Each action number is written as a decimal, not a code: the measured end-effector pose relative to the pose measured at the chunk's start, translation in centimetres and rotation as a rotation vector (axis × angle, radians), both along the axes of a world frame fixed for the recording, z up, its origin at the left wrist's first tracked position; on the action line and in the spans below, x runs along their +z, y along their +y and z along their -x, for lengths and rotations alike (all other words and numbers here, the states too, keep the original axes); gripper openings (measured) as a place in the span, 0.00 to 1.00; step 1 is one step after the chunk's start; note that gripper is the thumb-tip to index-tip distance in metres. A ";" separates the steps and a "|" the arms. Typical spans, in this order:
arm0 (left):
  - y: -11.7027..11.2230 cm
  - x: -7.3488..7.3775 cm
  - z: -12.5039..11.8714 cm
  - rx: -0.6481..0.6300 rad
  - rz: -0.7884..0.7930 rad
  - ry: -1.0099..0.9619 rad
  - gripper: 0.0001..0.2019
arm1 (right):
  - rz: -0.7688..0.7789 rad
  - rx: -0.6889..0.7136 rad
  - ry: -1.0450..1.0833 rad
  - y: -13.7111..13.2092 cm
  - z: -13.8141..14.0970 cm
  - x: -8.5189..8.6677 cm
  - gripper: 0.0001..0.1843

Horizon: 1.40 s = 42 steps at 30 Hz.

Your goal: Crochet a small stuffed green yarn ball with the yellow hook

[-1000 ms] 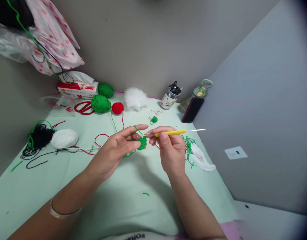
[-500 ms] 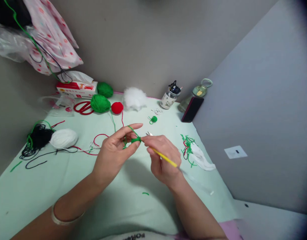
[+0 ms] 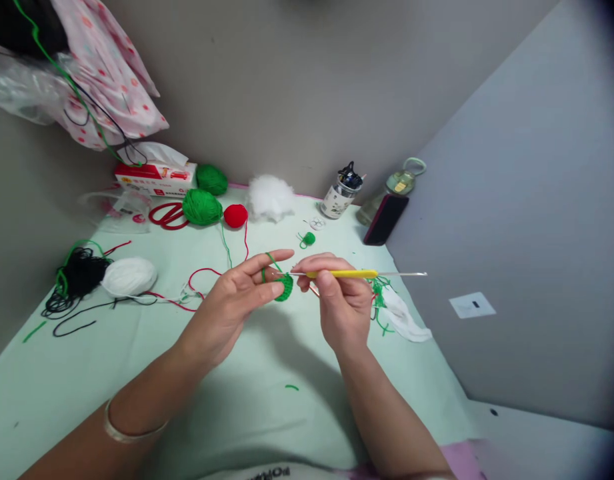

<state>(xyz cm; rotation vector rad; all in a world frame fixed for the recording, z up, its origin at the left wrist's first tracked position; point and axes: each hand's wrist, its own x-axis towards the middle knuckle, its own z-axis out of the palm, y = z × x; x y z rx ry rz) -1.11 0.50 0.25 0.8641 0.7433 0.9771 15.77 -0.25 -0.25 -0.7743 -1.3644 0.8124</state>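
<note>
My left hand (image 3: 239,290) pinches a small green crochet piece (image 3: 285,288) between thumb and fingers. Green yarn runs over its raised index finger. In my right hand (image 3: 344,300) lies a crochet hook (image 3: 349,274) with a yellow grip, held level between thumb and fingers. One metal end of the hook reaches the top of the green piece; the other sticks out to the right. Behind the hands, a green yarn ball (image 3: 202,207) trails a strand toward my left hand. A tiny green crocheted ball (image 3: 309,238) lies just beyond.
Along the back stand a tissue box (image 3: 157,179), red-handled scissors (image 3: 167,216), a red yarn ball (image 3: 235,215), white stuffing (image 3: 271,197), a pen cup (image 3: 341,199), a bottle (image 3: 401,181) and a phone (image 3: 385,220). White yarn (image 3: 129,277) sits left; green scraps (image 3: 381,293) lie right.
The hook has swung from slanting down to the right to lying level. My right hand has turned with it, and more of the green piece now shows beside my left thumb.
</note>
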 end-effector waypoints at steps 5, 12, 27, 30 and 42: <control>-0.1 0.1 -0.3 -0.026 -0.001 0.014 0.21 | 0.079 0.007 0.011 0.1 -0.2 -0.2 0.10; 0.0 -0.1 0.0 0.050 -0.067 0.062 0.19 | 0.056 -0.040 -0.064 -0.5 -0.4 0.4 0.12; -0.2 -0.5 0.1 0.131 -0.181 0.187 0.19 | -0.190 -0.144 -0.258 -1.2 0.1 0.2 0.12; -0.2 -0.6 0.1 0.142 -0.191 0.203 0.19 | -0.236 -0.123 -0.270 -1.2 0.0 0.1 0.12; -0.7 -0.1 -0.5 0.192 -0.157 0.155 0.22 | -0.549 -0.290 -0.744 -1.1 0.1 -0.3 0.17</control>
